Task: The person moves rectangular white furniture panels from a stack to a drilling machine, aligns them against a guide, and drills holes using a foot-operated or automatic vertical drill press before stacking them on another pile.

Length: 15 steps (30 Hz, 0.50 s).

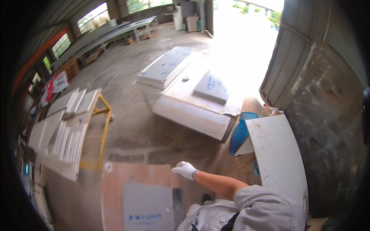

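Observation:
My right hand (185,169), in a white knit glove with a blue cuff, reaches out to the far right corner of a reddish-brown board (115,196). Its fingers are curled closed at the board's edge; motion blur softens the contact there. On that board lies a smaller grey panel (148,194) with blue print, and a dark strip shows along its right side. A small whitish round spot (109,167) marks the board's far left corner; I cannot make out what it is. My left hand does not show.
Ahead stands a low stack of large pale panels (192,117), with a loose grey panel (212,86) on top. White strips lie on a yellow-framed rack (104,131) at left. A white panel (277,150) and a blue object (243,133) are near the metal door (327,84) at right.

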Available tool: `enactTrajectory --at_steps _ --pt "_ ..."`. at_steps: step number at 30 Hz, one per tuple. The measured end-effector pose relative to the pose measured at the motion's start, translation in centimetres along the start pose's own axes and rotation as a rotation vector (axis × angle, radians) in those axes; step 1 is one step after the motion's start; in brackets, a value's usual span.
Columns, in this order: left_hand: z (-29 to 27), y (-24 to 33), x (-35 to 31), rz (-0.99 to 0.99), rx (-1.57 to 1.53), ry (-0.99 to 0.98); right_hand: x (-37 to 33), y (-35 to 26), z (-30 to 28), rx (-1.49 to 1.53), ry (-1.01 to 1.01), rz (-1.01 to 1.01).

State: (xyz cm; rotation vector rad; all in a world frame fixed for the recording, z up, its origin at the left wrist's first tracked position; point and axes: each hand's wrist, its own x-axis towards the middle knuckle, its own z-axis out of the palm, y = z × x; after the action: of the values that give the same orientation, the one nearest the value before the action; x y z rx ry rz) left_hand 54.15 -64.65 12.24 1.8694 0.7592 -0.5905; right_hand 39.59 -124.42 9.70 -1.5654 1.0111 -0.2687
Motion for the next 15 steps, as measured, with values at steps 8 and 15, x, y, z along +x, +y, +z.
enactTrajectory --at_steps 8,15 --pt "11.6 12.8 3.4 0.650 0.672 0.768 8.6 9.2 -20.2 0.244 0.137 0.425" --pt "60.8 30.4 -4.6 1.629 0.552 -0.258 15.6 10.5 -35.6 0.256 0.477 0.289"
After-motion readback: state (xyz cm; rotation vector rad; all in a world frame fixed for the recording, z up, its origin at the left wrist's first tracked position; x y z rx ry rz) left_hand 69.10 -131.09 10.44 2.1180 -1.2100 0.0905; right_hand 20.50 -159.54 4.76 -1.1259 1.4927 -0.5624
